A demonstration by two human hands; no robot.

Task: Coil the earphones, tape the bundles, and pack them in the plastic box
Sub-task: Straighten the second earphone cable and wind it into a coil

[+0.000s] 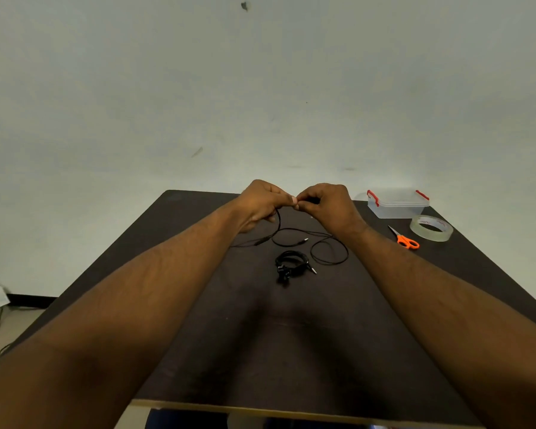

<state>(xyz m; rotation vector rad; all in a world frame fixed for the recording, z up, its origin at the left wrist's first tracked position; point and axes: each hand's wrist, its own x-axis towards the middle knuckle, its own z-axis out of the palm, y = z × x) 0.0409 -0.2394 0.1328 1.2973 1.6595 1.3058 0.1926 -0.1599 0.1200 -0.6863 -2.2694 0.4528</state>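
Observation:
Above the far middle of the dark table [198, 351], my left hand [259, 201] and my right hand [325, 205] meet fingertip to fingertip, both pinching one end of a loose black earphone cable [328, 257]. The rest of that cable trails down from my left hand and lies in open loops on the table, its jack end visible near the middle. A second black earphone set [291, 264] lies coiled in a small bundle just in front of the loops. The clear plastic box [396, 204] with red clips stands at the far right, lid on.
A roll of clear tape [432, 228] lies right of centre near the box, with orange-handled scissors [406, 239] beside it. The table's near edge runs across the bottom. A pale wall stands behind the table, and cables lie on the floor at the left.

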